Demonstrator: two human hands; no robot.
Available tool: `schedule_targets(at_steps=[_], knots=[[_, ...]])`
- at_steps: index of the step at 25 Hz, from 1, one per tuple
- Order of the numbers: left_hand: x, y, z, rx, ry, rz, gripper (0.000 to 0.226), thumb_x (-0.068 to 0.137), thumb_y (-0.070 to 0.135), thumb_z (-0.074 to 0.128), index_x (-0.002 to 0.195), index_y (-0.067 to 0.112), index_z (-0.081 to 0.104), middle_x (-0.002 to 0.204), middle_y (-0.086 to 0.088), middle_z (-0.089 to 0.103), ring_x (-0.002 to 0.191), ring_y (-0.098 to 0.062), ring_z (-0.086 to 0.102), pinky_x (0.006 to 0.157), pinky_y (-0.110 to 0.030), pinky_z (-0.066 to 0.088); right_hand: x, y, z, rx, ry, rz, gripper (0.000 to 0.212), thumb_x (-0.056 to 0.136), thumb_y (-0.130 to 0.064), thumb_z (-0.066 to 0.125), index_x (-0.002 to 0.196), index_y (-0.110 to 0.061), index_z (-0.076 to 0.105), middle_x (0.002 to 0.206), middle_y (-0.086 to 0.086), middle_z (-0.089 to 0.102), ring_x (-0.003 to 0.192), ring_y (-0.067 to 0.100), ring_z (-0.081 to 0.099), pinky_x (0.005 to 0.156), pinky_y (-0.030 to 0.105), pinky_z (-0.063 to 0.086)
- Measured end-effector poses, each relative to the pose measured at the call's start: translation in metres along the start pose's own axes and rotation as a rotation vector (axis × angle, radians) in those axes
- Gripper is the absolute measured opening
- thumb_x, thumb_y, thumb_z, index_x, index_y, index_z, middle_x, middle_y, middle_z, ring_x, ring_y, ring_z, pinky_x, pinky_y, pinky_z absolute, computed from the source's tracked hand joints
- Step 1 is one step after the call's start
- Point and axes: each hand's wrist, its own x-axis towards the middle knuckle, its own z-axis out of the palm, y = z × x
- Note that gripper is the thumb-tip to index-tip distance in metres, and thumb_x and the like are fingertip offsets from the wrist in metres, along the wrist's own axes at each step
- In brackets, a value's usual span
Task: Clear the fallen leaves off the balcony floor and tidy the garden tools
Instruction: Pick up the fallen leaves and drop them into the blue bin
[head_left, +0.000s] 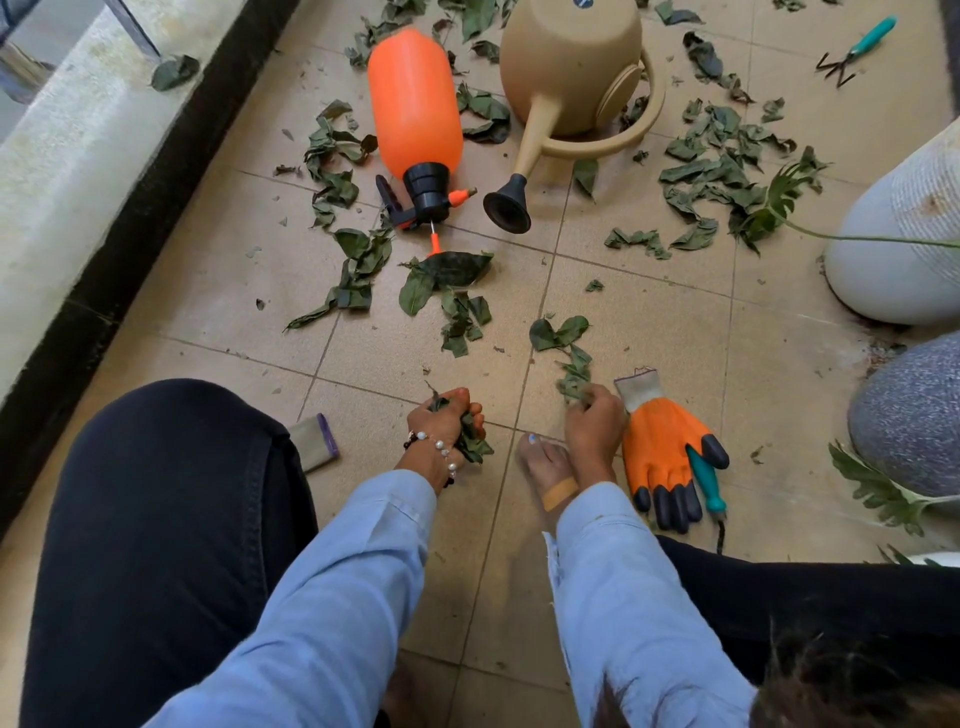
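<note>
Gathering leaves: left hand (448, 422) fisted around a wad of leaves (470, 439), right hand (592, 415) pinching a leaf trail (574, 376) on the floor tiles (649, 312) beside the orange glove (662, 457); advisable to sweep fragments together before lifting.

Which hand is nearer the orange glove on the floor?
Right. The right hand pinches leaves right beside the orange glove's cuff; the left hand, gripping a leaf bunch, is farther away across the tiles.
</note>
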Motion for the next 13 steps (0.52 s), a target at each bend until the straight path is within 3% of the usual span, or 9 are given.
schedule_targets(at_steps=[2, 5, 8, 10, 12, 13], knots=[[0.003, -0.003, -0.007, 0.046, 0.012, -0.024, 0.016, 0.091, 0.012, 0.065, 0.079, 0.004, 0.058, 0.059, -0.012, 0.058, 0.037, -0.016, 0.049, 0.039, -0.02, 0.043, 0.005, 0.014, 0.011, -0.297, -0.092, -0.142, 0.036, 0.087, -0.001, 0.057, 0.123, -0.003, 0.06, 0.121, 0.019, 0.055, 0.112, 0.035, 0.049, 0.089, 0.034, 0.042], [0.001, -0.006, -0.004, 0.114, -0.002, -0.013, 0.024, 0.091, 0.024, 0.067, 0.078, 0.005, 0.061, 0.059, -0.009, 0.056, 0.037, -0.014, 0.044, 0.037, -0.018, 0.037, 0.008, 0.022, 0.018, -0.435, -0.069, -0.284, 0.031, 0.086, 0.005, 0.053, 0.115, 0.001, 0.064, 0.114, 0.022, 0.059, 0.105, 0.036, 0.053, 0.084, 0.035, 0.044], [0.001, -0.005, -0.003, 0.161, -0.01, 0.017, 0.027, 0.089, 0.03, 0.068, 0.078, 0.006, 0.062, 0.056, -0.007, 0.057, 0.036, -0.014, 0.043, 0.036, -0.017, 0.036, 0.011, 0.017, 0.012, -0.238, 0.007, -0.198, 0.029, 0.084, 0.004, 0.052, 0.106, -0.001, 0.071, 0.102, 0.022, 0.067, 0.096, 0.035, 0.06, 0.08, 0.033, 0.047], [0.002, -0.004, -0.002, 0.161, -0.006, 0.03, 0.027, 0.088, 0.031, 0.068, 0.08, 0.007, 0.062, 0.06, -0.009, 0.058, 0.036, -0.014, 0.044, 0.036, -0.018, 0.037, 0.003, 0.001, 0.005, 0.016, 0.084, -0.105, 0.026, 0.082, 0.002, 0.056, 0.102, -0.002, 0.073, 0.099, 0.018, 0.071, 0.092, 0.03, 0.064, 0.079, 0.023, 0.046], [0.002, -0.004, 0.0, 0.127, -0.001, 0.038, 0.029, 0.087, 0.035, 0.069, 0.085, 0.007, 0.062, 0.066, -0.011, 0.06, 0.041, -0.016, 0.048, 0.039, -0.021, 0.041, -0.007, -0.022, 0.006, 0.227, 0.0, -0.098, 0.023, 0.081, 0.004, 0.06, 0.099, -0.003, 0.074, 0.093, 0.013, 0.072, 0.084, 0.023, 0.065, 0.076, 0.014, 0.048], [0.003, -0.003, 0.001, 0.105, 0.0, 0.046, 0.034, 0.086, 0.04, 0.07, 0.088, 0.006, 0.063, 0.069, -0.013, 0.062, 0.046, -0.018, 0.052, 0.043, -0.023, 0.044, -0.014, -0.036, 0.008, 0.304, -0.113, -0.113, 0.023, 0.08, 0.005, 0.062, 0.098, -0.004, 0.074, 0.089, 0.01, 0.072, 0.08, 0.02, 0.065, 0.077, 0.019, 0.053]])
